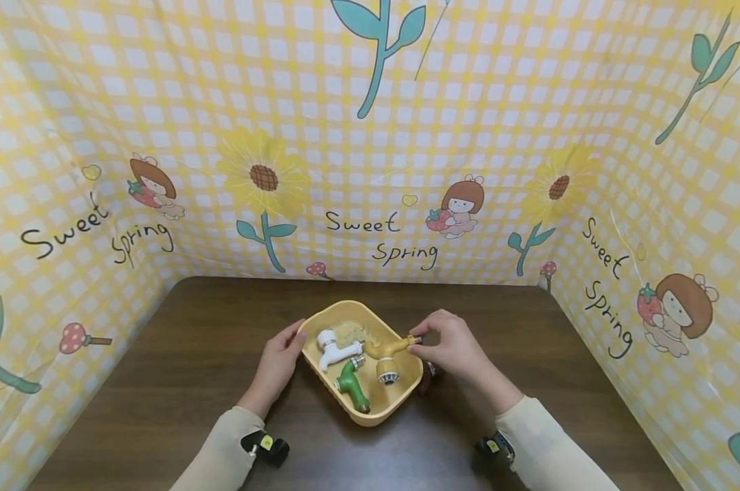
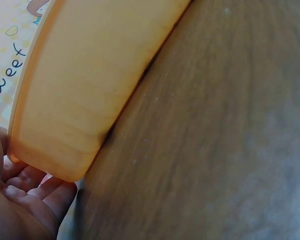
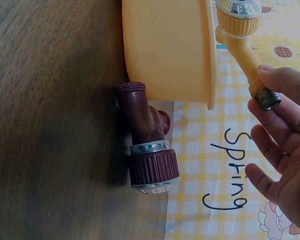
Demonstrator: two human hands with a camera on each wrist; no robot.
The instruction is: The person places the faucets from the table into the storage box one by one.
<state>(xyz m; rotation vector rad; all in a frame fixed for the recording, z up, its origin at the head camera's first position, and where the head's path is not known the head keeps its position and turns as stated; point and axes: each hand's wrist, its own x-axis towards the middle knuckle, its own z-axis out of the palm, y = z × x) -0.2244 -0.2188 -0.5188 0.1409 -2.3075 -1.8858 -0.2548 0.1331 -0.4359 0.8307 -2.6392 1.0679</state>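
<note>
Left hand (image 1: 277,360) gripped yellow basin (image 1: 371,419) by its rim, apparently steadying it | right hand (image 1: 455,348) pinched yellow tap (image 1: 395,346) over the rim, threaded end, seemingly leaving its body clear | white tap (image 1: 335,354), green tap (image 1: 352,386) inside; maroon tap (image 3: 149,134) beside.

My head camera looks forward and down into the yellow tub (image 1: 346,314). My left wrist camera (image 1: 277,451) faces its outer wall closely from its near left, my right wrist camera (image 1: 495,447) from its near right; head and right wrist views share the yellow faucet (image 3: 241,52).
</note>
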